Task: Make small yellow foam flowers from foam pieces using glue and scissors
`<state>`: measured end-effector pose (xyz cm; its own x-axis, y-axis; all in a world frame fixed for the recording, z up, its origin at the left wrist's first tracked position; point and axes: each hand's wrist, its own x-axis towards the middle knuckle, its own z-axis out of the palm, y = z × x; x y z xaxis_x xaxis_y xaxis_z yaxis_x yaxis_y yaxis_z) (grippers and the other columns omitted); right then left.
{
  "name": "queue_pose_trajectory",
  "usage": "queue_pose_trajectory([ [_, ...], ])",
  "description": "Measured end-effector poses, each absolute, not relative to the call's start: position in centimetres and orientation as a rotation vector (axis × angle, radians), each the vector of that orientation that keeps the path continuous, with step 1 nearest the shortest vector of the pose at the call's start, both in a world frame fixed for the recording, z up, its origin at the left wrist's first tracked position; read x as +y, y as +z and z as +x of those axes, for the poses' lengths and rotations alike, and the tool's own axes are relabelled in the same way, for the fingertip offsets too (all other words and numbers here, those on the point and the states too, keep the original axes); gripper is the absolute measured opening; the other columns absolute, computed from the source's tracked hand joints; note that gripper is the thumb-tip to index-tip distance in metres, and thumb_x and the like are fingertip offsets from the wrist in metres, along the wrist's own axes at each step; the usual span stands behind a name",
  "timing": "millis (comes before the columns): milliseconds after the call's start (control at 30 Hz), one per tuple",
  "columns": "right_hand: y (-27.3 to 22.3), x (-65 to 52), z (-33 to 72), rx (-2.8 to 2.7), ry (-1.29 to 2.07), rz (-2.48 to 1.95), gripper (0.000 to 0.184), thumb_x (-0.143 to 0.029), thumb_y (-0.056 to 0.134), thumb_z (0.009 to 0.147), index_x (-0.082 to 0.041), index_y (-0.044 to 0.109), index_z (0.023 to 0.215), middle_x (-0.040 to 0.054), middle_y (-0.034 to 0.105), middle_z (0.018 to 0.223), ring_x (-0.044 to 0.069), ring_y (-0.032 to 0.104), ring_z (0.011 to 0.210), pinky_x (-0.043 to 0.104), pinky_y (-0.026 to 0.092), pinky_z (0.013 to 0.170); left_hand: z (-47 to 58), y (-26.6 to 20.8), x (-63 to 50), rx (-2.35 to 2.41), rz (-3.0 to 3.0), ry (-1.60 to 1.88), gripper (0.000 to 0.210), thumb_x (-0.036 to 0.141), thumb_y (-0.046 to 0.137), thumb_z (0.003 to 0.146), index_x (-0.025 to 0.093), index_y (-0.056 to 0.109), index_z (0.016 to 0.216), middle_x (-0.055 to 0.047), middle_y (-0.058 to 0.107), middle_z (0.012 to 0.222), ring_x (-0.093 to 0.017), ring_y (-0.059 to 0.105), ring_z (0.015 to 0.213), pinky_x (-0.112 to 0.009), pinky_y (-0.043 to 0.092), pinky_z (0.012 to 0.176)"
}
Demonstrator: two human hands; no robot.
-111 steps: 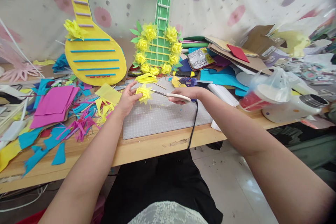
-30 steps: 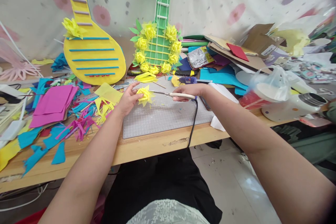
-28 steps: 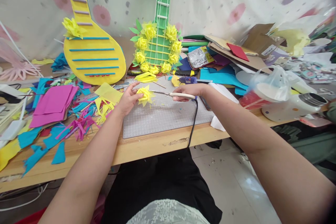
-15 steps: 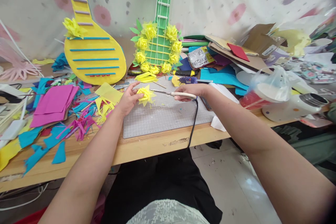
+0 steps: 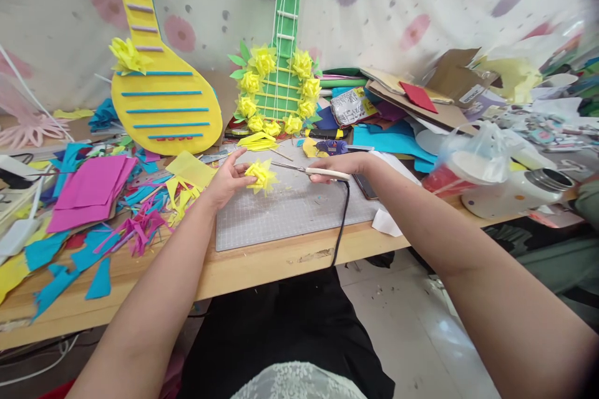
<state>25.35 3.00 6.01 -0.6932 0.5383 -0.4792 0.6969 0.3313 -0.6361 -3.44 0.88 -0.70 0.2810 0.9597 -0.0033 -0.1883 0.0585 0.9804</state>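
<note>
My left hand (image 5: 231, 182) pinches a yellow paper flower (image 5: 261, 176) above the grey cutting mat (image 5: 281, 218). To its right, my right hand (image 5: 333, 168) is closed around the pale handles of a pair of scissors (image 5: 322, 172). The scissor blades point left, toward the flower's upper petals; whether they touch it I cannot tell. Behind my hands stands a green guitar shape (image 5: 281, 90) ringed with similar yellow flowers. A yellow lute-like shape (image 5: 168, 96) with blue stripes leans to its left and carries one yellow flower.
Magenta sheets (image 5: 91, 190) and coloured scraps cover the left of the table. A purple glue gun (image 5: 333, 148) lies behind my right hand, and a black cord (image 5: 343, 218) hangs over the front edge. Cardboard (image 5: 452, 78), a bagged cup (image 5: 461, 168) and a white flask (image 5: 505, 193) stand right.
The flower has turned and dropped slightly in my left hand, whose fingers have shifted. The scissors stay in my right hand, and the view has moved a little.
</note>
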Motion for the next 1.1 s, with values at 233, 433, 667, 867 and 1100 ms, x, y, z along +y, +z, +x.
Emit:
queue_pose_trajectory([
  [233,6.5,3.1,25.1,2.372,-1.281,1.197,0.049,-0.066,0.055,0.071,-0.018,0.050,0.074,-0.0014,0.043,0.066,0.011,0.041,0.063,0.027,0.035,0.062,-3.6,-0.7,1.0,0.920,1.173,1.034,0.103,0.019,0.083,0.049,0.025,0.034,0.139,-0.003,0.064,0.093,-0.015,0.064,0.081,-0.029,0.051,0.077],
  [433,7.3,2.9,24.9,2.288,-1.247,1.256,0.054,-0.068,0.059,0.066,-0.017,0.055,0.083,-0.0003,0.047,0.068,0.012,0.044,0.065,0.027,0.035,0.062,-3.7,-1.0,1.0,0.881,1.307,0.971,0.106,0.024,0.082,0.053,0.027,0.026,0.144,-0.011,0.062,0.113,-0.017,0.064,0.088,-0.031,0.053,0.079],
  [667,7.2,3.2,24.7,2.274,-1.235,1.199,0.053,-0.068,0.057,0.068,-0.017,0.055,0.081,-0.0025,0.046,0.063,0.009,0.041,0.061,0.025,0.033,0.059,-3.5,-0.9,0.8,0.868,1.324,0.945,0.110,0.023,0.082,0.053,0.026,0.021,0.145,-0.013,0.061,0.116,-0.019,0.064,0.090,-0.032,0.052,0.078],
  [867,7.4,3.3,24.4,2.256,-1.216,1.204,0.050,-0.065,0.060,0.067,-0.017,0.055,0.077,-0.0036,0.045,0.059,0.008,0.039,0.056,0.026,0.030,0.056,-3.5,-0.6,0.6,0.844,1.336,0.883,0.112,0.021,0.082,0.052,0.025,0.021,0.145,-0.015,0.059,0.119,-0.017,0.064,0.087,-0.030,0.052,0.076],
  [1100,7.8,3.3,24.1,2.241,-1.221,1.240,0.047,-0.063,0.063,0.065,-0.017,0.055,0.071,-0.0037,0.046,0.056,0.008,0.038,0.054,0.026,0.028,0.054,-3.5,-0.7,0.6,0.826,1.340,0.874,0.114,0.021,0.083,0.050,0.023,0.020,0.145,-0.016,0.059,0.117,-0.017,0.064,0.087,-0.030,0.051,0.075],
])
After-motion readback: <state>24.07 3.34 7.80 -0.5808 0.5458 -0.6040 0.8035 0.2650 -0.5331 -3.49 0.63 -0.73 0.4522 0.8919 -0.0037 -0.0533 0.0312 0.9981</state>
